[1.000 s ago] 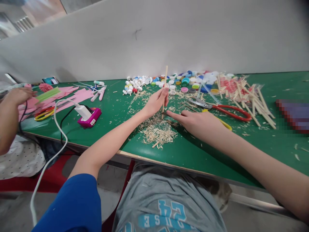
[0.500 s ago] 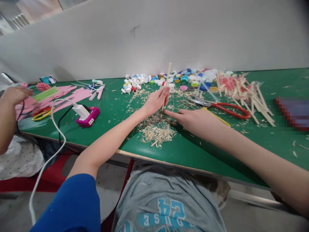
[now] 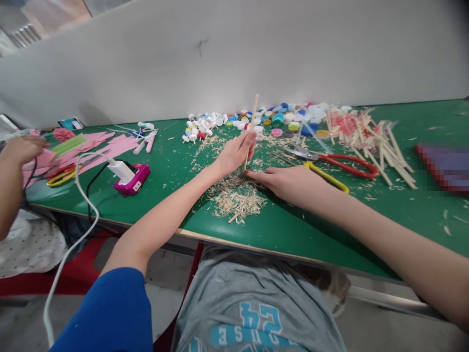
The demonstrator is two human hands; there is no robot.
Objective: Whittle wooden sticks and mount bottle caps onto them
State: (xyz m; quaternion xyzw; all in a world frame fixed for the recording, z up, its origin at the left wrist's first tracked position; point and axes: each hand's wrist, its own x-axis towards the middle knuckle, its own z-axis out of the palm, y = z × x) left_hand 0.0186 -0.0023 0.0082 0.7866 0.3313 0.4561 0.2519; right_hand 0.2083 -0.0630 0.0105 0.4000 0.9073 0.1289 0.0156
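My left hand (image 3: pixel 238 152) is closed around a pale wooden chopstick (image 3: pixel 255 110), held nearly upright with its lower end down by the shavings. My right hand (image 3: pixel 282 180) is closed, its index finger stretched toward the stick's lower end. A short dark knife blade (image 3: pixel 243 175) shows at that fingertip, against or very close to the stick; the handle is hidden in my hand. Beneath both hands lies a heap of curled wood shavings (image 3: pixel 240 203). Right of my right hand rest scissors (image 3: pixel 348 165) with red and yellow handles.
Behind my hands are bottle caps (image 3: pixel 277 120) and white capped pieces (image 3: pixel 207 124). Sticks (image 3: pixel 383 146) with a plastic bag lie right, near a red-edged blurred item (image 3: pixel 445 168). A magenta power adapter (image 3: pixel 132 180) with a white cable is left, beside pink paper (image 3: pixel 122 145) and another person's hand (image 3: pixel 25 149).
My right hand has shifted slightly left and down along the stick's lower end, and less of the blade shows. My left hand keeps its hold. The view has moved a little.
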